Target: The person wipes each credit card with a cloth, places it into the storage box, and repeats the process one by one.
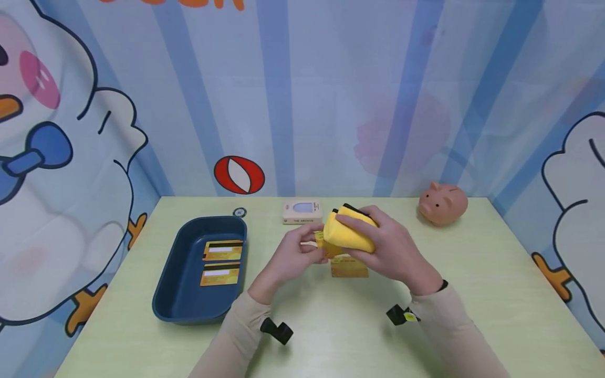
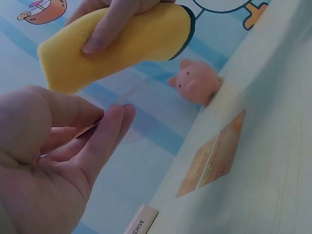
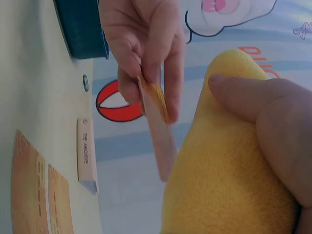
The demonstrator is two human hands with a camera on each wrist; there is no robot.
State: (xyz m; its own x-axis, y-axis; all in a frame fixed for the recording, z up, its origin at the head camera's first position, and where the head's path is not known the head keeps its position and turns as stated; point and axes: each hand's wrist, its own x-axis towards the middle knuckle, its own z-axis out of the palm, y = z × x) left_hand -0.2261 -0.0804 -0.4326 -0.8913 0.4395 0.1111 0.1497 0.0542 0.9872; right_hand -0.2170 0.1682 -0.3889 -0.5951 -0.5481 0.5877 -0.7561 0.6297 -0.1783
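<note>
Above the middle of the table my left hand pinches a thin gold card by one end between thumb and fingers. My right hand grips a folded yellow cloth with a dark edge, its thumb pressed into the soft fabric. In the right wrist view the cloth is close beside the card, and I cannot tell whether they touch. Below the hands, gold cards lie on the table; the wrist views show two side by side, partly hidden from the head camera.
To the left stands a dark blue tray with two gold cards inside. A small round disc is at its back corner. Behind the hands is a pale box; a pink piggy bank stands at the back right.
</note>
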